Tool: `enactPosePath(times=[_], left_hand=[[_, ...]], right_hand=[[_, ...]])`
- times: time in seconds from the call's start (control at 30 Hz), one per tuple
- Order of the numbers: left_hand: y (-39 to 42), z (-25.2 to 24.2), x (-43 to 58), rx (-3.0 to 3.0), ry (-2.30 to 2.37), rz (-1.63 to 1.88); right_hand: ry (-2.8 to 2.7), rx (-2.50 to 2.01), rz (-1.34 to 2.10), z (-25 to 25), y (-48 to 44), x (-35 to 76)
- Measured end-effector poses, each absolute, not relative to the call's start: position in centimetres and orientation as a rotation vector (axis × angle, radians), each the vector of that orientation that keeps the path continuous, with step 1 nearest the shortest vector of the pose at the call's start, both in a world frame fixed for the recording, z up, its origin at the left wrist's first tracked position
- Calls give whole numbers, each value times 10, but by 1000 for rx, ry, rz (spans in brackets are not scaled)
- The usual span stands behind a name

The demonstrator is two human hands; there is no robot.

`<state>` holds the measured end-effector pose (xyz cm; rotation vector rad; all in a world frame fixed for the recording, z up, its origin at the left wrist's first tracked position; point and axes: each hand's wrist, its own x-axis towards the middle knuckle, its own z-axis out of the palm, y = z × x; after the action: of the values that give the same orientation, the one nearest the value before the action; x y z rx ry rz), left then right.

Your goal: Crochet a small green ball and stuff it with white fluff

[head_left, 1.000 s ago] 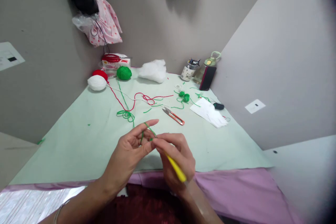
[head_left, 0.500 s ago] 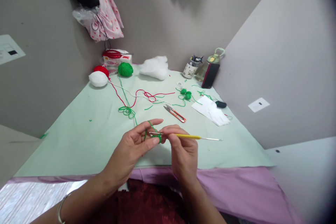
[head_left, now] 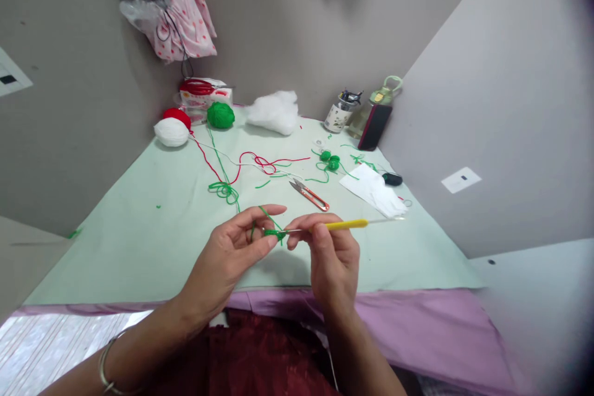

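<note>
My left hand [head_left: 234,249] pinches a small green crochet piece [head_left: 275,234] between thumb and fingers, with green yarn [head_left: 266,215] looped over the forefinger. My right hand [head_left: 330,253] is closed on a yellow-handled crochet hook [head_left: 346,224]; the hook lies level, its tip in the green piece and its metal end pointing right. The yarn strand runs back over the pale green table [head_left: 139,241] to a green yarn ball [head_left: 220,115].
Orange thread snips [head_left: 310,194] lie just beyond my hands. Farther back are white [head_left: 171,132] and red [head_left: 177,114] yarn balls, white stuffing [head_left: 273,111], small green crocheted balls [head_left: 330,161], a white paper [head_left: 374,192], a jar [head_left: 339,116], a bottle and phone [head_left: 378,117]. Walls close in behind and right.
My right hand turned the hook from pointing down toward me to lying level, pointing right, and worked its tip into the green piece. The view tilted down slightly.
</note>
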<state>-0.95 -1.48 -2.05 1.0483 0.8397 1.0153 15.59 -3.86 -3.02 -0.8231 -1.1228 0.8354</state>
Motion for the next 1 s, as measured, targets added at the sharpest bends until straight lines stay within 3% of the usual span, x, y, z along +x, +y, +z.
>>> enactPosePath(times=[0.17,0.3,0.43,0.63,1.0], left_hand=[[-20,-19,-5,1190,972,1127],[-20,-17,-2,966,852,1078],[-12,-12,-7,653,691,874],[-11,-7,-7,722,691,976],[-14,-17,-10,929,807,1028]], right_hand=[[-1559,-916,244,-37,-46,155],[-1754,-900,-183,-45,-46,153],[-1508,-909,161,-40,-45,154],[-1173,-825,766,-34,-36,154],[-1082,-826,861,-32,-34,155]])
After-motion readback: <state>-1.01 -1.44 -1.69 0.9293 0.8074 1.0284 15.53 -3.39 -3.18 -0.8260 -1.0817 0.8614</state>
